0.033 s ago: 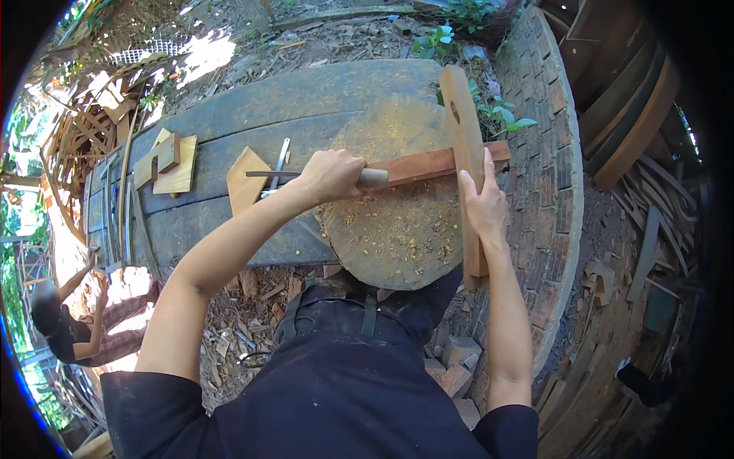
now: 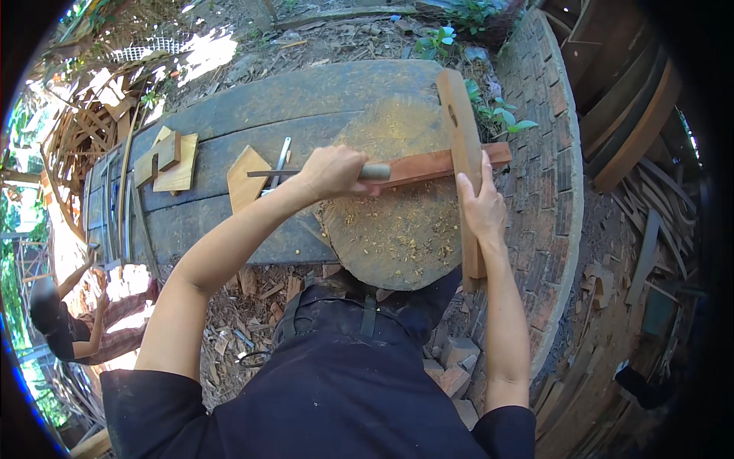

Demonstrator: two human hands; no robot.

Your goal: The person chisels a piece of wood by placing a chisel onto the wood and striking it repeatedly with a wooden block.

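My left hand [image 2: 334, 170] is closed round a chisel-like tool with a round grey-brown handle [image 2: 375, 171]. Its narrow dark blade [image 2: 273, 173] points left, out past my wrist. Under and beyond the handle, a reddish-brown wood strip [image 2: 417, 167] lies across a round wood block [image 2: 382, 260] strewn with shavings. Over the strip's right part stands a long pale brown wooden bar [image 2: 463, 145] with a dark oval slot near its far end. My right hand [image 2: 483, 205] grips the bar's right side, thumb on the near face and index finger stretched along it.
A dark plank bench [image 2: 267, 107] carries a pale board [image 2: 246, 180], a thin metal tool [image 2: 285, 150], a notched wood block [image 2: 158, 159] and long strips at left. A curved brick wall [image 2: 527, 229] borders the right. A person [image 2: 57, 321] sits at far left.
The pale brown bar's far end has shifted slightly left and nearer. Both hands keep their grips, with my left hand and its tool almost still.
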